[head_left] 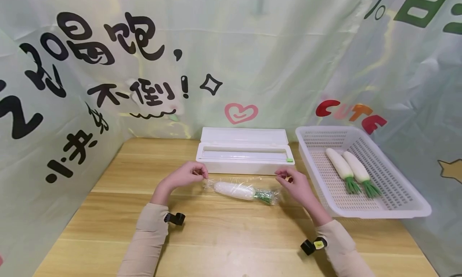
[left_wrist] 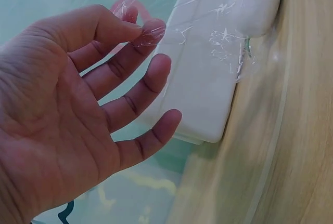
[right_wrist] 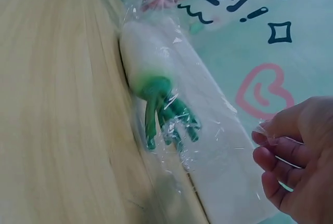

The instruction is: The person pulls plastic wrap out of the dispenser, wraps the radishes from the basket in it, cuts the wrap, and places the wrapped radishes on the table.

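Observation:
A white radish [head_left: 234, 190] with green stem stubs [right_wrist: 161, 104] lies in clear cling film [head_left: 276, 196], its leafy end to the right. At the film's left end, my left hand [head_left: 185, 174] pinches an edge between thumb and index finger; the other fingers are spread and loosely bent in the left wrist view. Opposite it, my right hand [head_left: 296, 184] pinches another film edge, a wisp showing at its fingertips [right_wrist: 264, 131]. The film stretches between both hands above the radish. Right behind stands a white cling film dispenser [head_left: 245, 166], its lid raised.
A white plastic basket [head_left: 382, 213] at the right holds two unwrapped radishes [head_left: 339, 164]. The dispenser carries a small green slider [head_left: 290, 160]. Printed fabric [head_left: 281, 68] hangs behind the wooden table [head_left: 223, 241] and along both sides.

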